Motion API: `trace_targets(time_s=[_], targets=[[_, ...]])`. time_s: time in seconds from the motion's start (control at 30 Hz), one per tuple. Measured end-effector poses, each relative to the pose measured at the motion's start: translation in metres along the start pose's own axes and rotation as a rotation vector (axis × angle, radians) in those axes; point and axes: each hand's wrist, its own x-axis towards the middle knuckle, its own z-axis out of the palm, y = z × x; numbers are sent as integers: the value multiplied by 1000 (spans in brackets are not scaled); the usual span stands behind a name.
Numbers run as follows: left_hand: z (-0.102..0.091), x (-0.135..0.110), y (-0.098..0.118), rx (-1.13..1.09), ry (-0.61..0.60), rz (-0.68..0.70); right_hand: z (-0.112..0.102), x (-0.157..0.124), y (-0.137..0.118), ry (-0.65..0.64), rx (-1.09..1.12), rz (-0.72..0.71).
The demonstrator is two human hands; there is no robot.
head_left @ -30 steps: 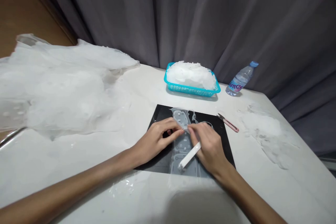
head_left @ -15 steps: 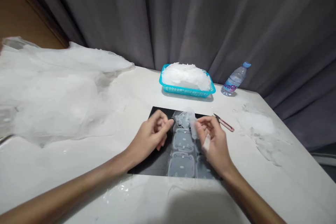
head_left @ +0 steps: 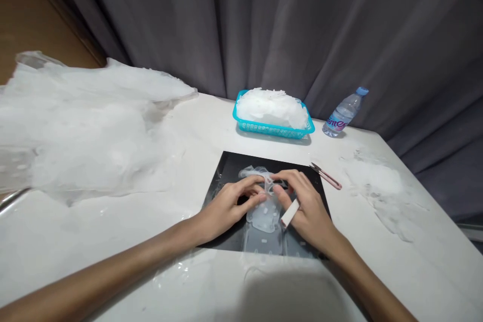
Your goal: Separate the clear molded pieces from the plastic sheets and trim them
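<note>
A translucent moulded plastic strip (head_left: pixel 264 221) lies lengthwise on a black mat (head_left: pixel 226 171) in front of me. My left hand (head_left: pixel 230 206) pinches the strip's far end with thumb and fingers. My right hand (head_left: pixel 305 206) pinches the same end from the other side, the two sets of fingertips almost touching. A small white stick-like tool (head_left: pixel 290 213) is tucked under the fingers of my right hand.
A turquoise basket (head_left: pixel 273 128) heaped with white plastic pieces stands behind the mat. A water bottle (head_left: pixel 344 113) lies at the back right, small pink-handled snips (head_left: pixel 326 176) beside the mat. A big heap of clear plastic (head_left: pixel 86 121) fills the left, scraps (head_left: pixel 377 181) the right.
My hands had lifted apart half a second ago with the strip's end raised. Now both are back down on the mat, pinching the strip's far end together.
</note>
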Motion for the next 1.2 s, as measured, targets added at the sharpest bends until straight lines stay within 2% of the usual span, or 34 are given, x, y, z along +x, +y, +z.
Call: trace_targets(time_s=[0.07, 0.2, 0.3, 0.47, 0.6, 0.7, 0.73, 0.77, 0.87, 0.93, 1.2], targets=[[0, -2, 0, 55, -16, 37, 1, 2, 1, -45, 14, 2], [3, -5, 5, 147, -20, 59, 9, 2, -4, -8, 5, 40], [13, -10, 9, 191, -5, 57, 13, 3, 1, 2, -45, 85], [26, -22, 9, 320, 40, 86, 12, 16, 37, 188, -280, 196], [15, -15, 8, 224, 51, 36, -1, 25, 54, 245, -269, 162], [5, -6, 7, 62, 60, 4, -11, 21, 44, 383, -176, 107], [3, -4, 7, 4, 59, -9, -14, 18, 38, 390, -125, 87], [2, -3, 6, -52, 60, -21, -16, 13, 32, 350, -69, 67], [3, -4, 5, -181, 78, -20, -17, 0, 13, 67, 102, 13], [4, -5, 5, -224, 90, 2, -16, -6, 5, -50, 157, -17], [4, -11, 5, -109, 90, 103, -15, -9, 3, -8, 136, -238]])
